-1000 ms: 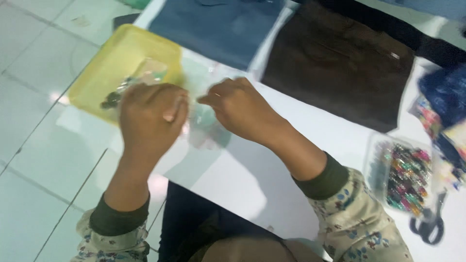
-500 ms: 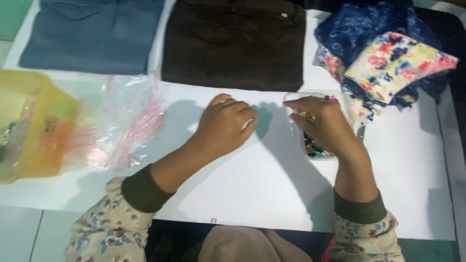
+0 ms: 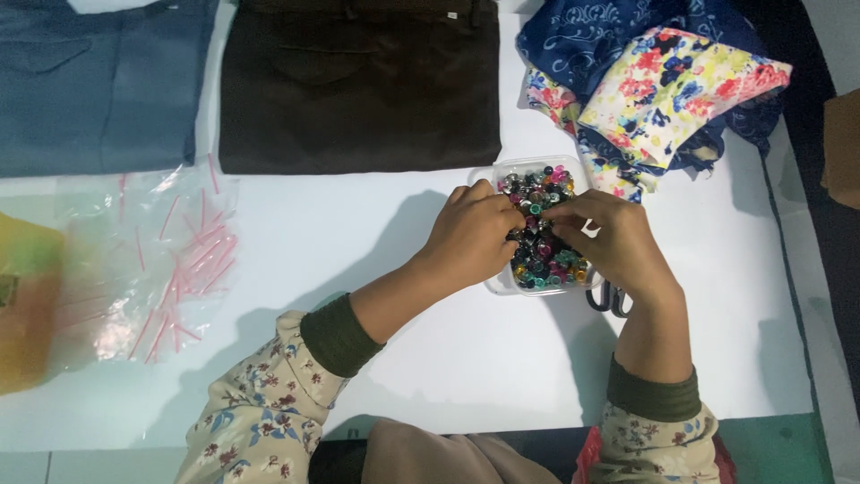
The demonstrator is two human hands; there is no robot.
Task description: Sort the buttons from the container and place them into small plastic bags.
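From the head view, both hands meet over a clear rectangular plastic box of mixed coloured beads (image 3: 540, 235) near the middle of the white surface (image 3: 376, 233). The left hand (image 3: 470, 237) curls, fingertips among the beads; the right hand (image 3: 605, 240) pinches there too, though what either grips cannot be told. Clear plastic bags with pink strips (image 3: 148, 260) lie well to the left.

A white table (image 3: 376, 376) carries folded trousers (image 3: 358, 85) far, plastic bags (image 3: 143, 260) left, a bead box (image 3: 537, 229) right, floral cloth (image 3: 663, 90) far right.
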